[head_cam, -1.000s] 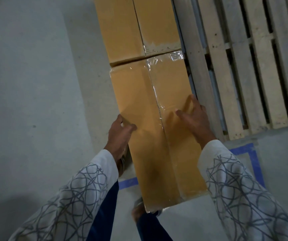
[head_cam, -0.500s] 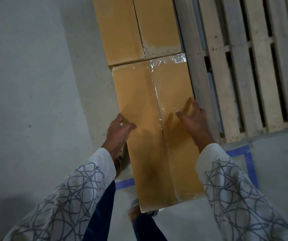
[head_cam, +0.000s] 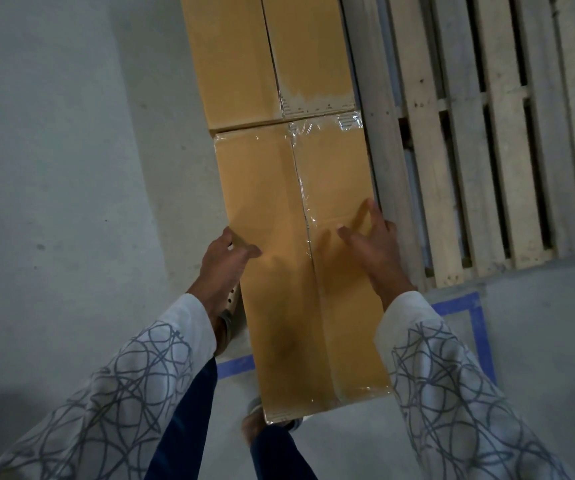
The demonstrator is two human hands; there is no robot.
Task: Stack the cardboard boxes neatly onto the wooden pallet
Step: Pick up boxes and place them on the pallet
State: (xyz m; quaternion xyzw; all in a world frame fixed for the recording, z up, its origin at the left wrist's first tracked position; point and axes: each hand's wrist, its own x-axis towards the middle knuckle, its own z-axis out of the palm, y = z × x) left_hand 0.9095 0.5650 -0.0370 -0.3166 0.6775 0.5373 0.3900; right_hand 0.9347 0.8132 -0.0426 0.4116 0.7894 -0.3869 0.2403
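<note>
A long taped cardboard box lies lengthwise in front of me, and its far end meets a second cardboard box on the left side of the wooden pallet. My left hand grips the near box's left edge, thumb on top and fingers down the side. My right hand rests on the top of the box near its right edge with the fingers spread. The near end of the box overhangs my feet.
Bare pallet slats stretch to the right of the boxes. Blue floor tape marks a corner by the pallet's near edge. Grey concrete floor lies to the left. My feet stand under the near end of the box.
The near box has shifted slightly, squaring its far end against the second box. Both hands keep the same places on it.
</note>
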